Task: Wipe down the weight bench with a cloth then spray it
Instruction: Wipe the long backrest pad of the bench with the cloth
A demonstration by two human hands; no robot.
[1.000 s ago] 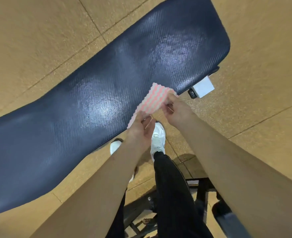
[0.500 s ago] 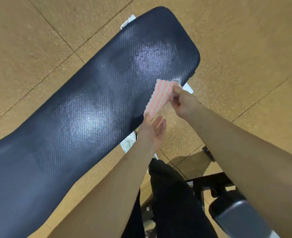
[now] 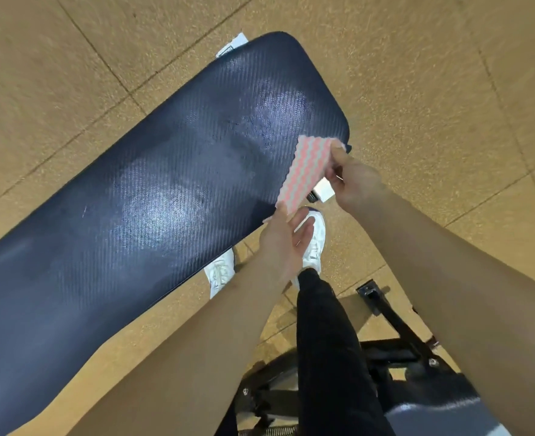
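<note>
nearest the camera, a black-trousered leg (image 3: 322, 341) and the black metal frame (image 3: 385, 313) stand on the floor; white shoes (image 3: 315, 243) sit by the pad's near edge; both forearms reach forward; the left hand (image 3: 286, 243) is now flat and relaxed, palm up, fingers straight, holding nothing; a second ago it pinched the lower corner of the cloth, and it has since let go; its fingertips lie at the cloth's lower end, and contact cannot be confirmed; the right hand (image 3: 354, 180) keeps its pinch on the upper edge of the cloth (image 3: 303, 174), thumb and fingers closed on it; the cloth, pink-and-white striped and folded to a narrow strip, hangs over the near edge of the weight bench (image 3: 165, 184) at its far end, just beside the white end cap (image 3: 322, 191); it is not yet pressed to the pad; the dark pad shows dull patches under the glare, cause not determinable; beyond lies tan floor (image 3: 71, 73); no spray bottle is in view; judgement: the cloth has passed to one hand, folding appears finished, wiping looks about to begin; spraying remains outstanding
</note>
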